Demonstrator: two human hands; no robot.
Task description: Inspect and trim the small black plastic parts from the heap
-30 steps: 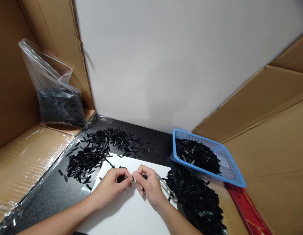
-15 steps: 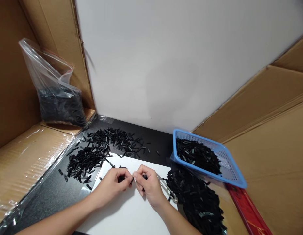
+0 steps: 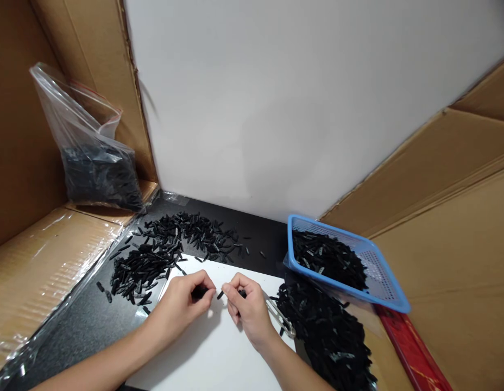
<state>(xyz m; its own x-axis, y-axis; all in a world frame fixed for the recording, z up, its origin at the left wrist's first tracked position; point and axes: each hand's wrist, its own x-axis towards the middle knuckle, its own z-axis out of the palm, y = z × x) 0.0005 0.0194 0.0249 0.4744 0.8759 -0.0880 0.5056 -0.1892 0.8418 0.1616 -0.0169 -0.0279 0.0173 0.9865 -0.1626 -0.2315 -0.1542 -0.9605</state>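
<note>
small black piece pinched between two hands, low centre of frame

the small black piece (image 3: 220,295) sits in the narrow gap between the two hands, low and just left of centre in the frame, above the white sheet (image 3: 219,353). its long axis runs on a slant, lower left to upper right, and its upper end meets the fingertips of the right hand (image 3: 246,310), which is the nearer one and pinches it. that hand is curled, knuckles up, and a pale metal tool (image 3: 279,319) sticks out from under it toward the lower right.

the left hand (image 3: 182,305) is just apart from the piece, curled with thumb and forefinger closed on another dark bit (image 3: 200,292); what that bit is cannot be told. both forearms come in from the bottom edge and converge.

a loose scatter of black pieces (image 3: 162,252) lies up and left of the hands, a dense heap (image 3: 329,336) to the lower right, a blue basket (image 3: 382,271) holding more at right, and a clear bag (image 3: 93,163) at upper left.
</note>
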